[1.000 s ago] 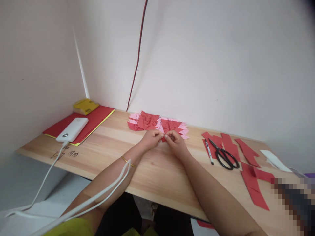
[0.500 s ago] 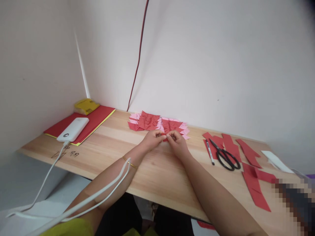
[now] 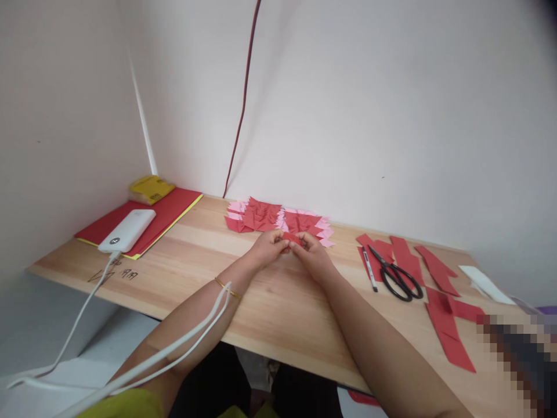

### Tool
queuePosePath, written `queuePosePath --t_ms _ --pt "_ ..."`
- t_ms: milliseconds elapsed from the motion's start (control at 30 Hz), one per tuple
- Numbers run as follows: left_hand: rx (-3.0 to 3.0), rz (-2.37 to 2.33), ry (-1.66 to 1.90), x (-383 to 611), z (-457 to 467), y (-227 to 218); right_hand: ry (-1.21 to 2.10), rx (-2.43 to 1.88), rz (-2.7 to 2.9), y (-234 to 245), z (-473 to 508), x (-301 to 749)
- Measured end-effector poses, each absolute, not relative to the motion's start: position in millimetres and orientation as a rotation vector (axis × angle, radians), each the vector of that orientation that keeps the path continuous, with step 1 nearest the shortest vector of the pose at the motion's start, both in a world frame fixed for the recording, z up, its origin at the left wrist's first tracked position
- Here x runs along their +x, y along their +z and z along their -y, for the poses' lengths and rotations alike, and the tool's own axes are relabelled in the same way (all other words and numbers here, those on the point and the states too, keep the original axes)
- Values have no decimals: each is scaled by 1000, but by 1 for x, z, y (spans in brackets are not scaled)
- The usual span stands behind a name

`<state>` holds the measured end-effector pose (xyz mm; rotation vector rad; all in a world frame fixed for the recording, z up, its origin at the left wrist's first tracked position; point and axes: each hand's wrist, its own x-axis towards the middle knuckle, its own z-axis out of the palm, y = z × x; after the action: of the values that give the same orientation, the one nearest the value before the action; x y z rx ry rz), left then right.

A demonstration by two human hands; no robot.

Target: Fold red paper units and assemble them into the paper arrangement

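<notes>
Between my two hands is a small piece of red paper [image 3: 291, 238], partly covered by my fingers. My left hand [image 3: 267, 247] pinches its left side, and my right hand [image 3: 310, 248] pinches its right side. Both hands are closed, just above the wooden table. Right behind them lies a row of folded paper pieces, red ones [image 3: 262, 215] and pink ones [image 3: 325, 227], with pointed edges. The exact folds of the held paper cannot be made out.
To the right lie black-handled scissors [image 3: 402, 283], a pen [image 3: 369, 270] and red paper strips [image 3: 449, 334]. A white power bank [image 3: 128, 229] with a cable rests on red sheets [image 3: 176, 206] at the left, near a yellow packet [image 3: 151, 189]. A white cable [image 3: 174, 342] crosses my left arm.
More of the red paper shows between my fingers than before. My hands stay in nearly the same place, and the view has shifted slightly.
</notes>
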<state>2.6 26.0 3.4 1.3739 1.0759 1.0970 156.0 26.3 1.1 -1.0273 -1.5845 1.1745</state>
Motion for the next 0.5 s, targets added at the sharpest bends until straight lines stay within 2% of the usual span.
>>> queuePosePath --t_ms 500 --pt "1361 -1111 1098 -2 -27 10 1253 -1043 1245 -9 -39 164"
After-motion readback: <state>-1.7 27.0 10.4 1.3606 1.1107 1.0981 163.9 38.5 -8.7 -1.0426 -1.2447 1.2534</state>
